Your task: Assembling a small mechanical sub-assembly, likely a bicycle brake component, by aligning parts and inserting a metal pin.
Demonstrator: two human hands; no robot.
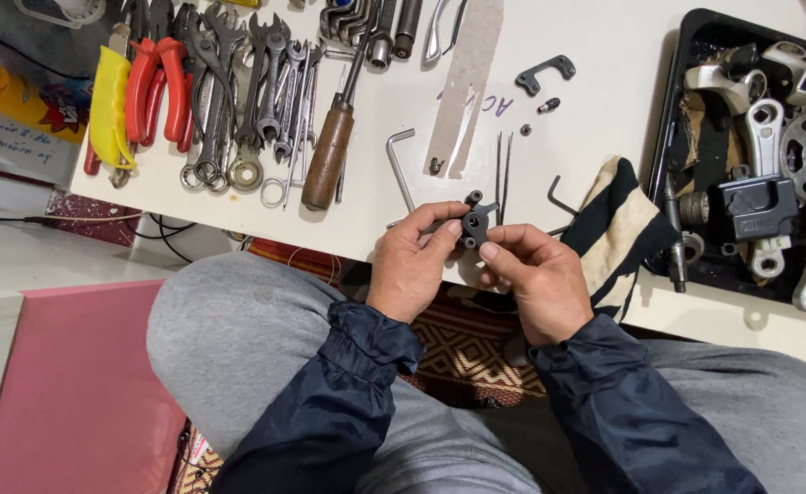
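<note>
Low in the frame, above a grey-trousered lap, a person in a dark blue jacket works a small black metal bracket (474,222) between both hands. Left hand (412,261), its grip pressed together, pinches the bracket's left side with thumb and forefinger; right hand (535,274) pinches the part from below and the right. The bracket hangs in mid-air just past the near edge of the white bench (604,110), over the lap and a patterned mat, so a slipping finger could likely drop it or any loose piece into the folds of clothing below. Just beyond the hands lie an L-shaped hex key (400,165), two thin rods (503,169) and a striped rag (618,215); a nudge from a wrist could roll the rods off the edge. Farther up, a second bracket (544,73) and tiny fasteners (549,105) sit loose, easily scattered. At upper left, spanners (256,101), red-handled pliers (158,87) and a wooden-handled screwdriver (330,151) crowd the bench. At right, a black tray (668,137) holds bicycle parts.
</note>
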